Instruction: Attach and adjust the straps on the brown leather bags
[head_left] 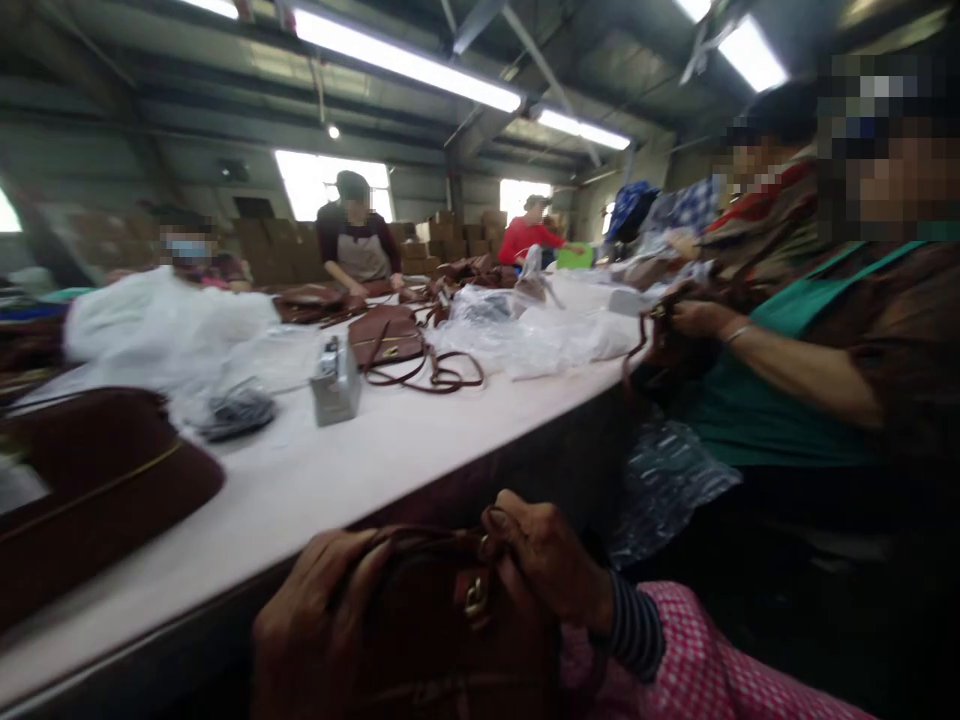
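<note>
A dark brown leather handbag (420, 620) with a gold-coloured clasp is held low in front of me, below the table edge. My left hand (311, 605) wraps over the bag's left side, fingers bent across its top edge. At the upper right corner, my right hand (551, 550) is closed in a pinch on the bag's edge or strap end; the exact part is hidden by the fingers. The lower part of the bag falls into shadow and out of the frame.
A long white table (405, 460) carries a large brown bag (97, 480), a silvery metal box (335, 385), a brown bag with strap (386, 335) and clear plastic wrapping (517, 335). A co-worker in a green apron (780, 370) sits close on the right; others work farther back.
</note>
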